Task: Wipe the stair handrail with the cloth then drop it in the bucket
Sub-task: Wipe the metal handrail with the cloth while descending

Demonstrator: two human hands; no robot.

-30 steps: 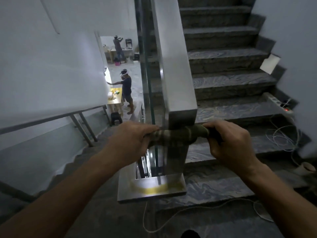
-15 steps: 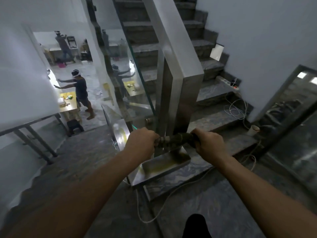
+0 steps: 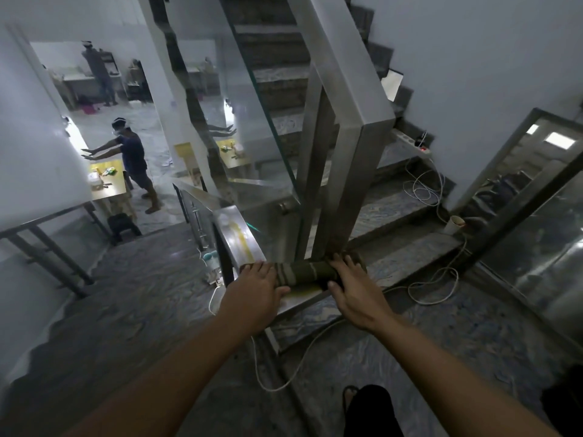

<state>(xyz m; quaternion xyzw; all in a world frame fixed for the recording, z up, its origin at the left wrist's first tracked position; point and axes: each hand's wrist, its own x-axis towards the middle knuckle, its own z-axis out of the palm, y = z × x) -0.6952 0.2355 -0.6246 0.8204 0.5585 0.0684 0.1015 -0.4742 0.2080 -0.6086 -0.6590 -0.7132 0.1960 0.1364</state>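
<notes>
A dark green striped cloth [image 3: 303,271], rolled into a band, lies against the foot of the steel handrail post [image 3: 353,171], low on the flat steel rail end [image 3: 239,238]. My left hand [image 3: 255,294] presses on the cloth's left end with fingers spread over it. My right hand [image 3: 350,288] grips the right end, fingers curled round the cloth beside the post. The wide steel handrail [image 3: 334,58] climbs up and away from the post. No bucket is in view.
Marble stairs [image 3: 394,203] rise to the right, with a white cable [image 3: 432,279] and power strip [image 3: 413,143] on them, and a paper cup [image 3: 454,223]. A glass panel [image 3: 246,121] flanks the rail. Downstairs a person [image 3: 134,162] stands at a yellow table. My foot [image 3: 362,402] shows below.
Both hands have slid the cloth down the post from mid height to its foot. My view has tilted and shifted, showing more of the landing and right wall.
</notes>
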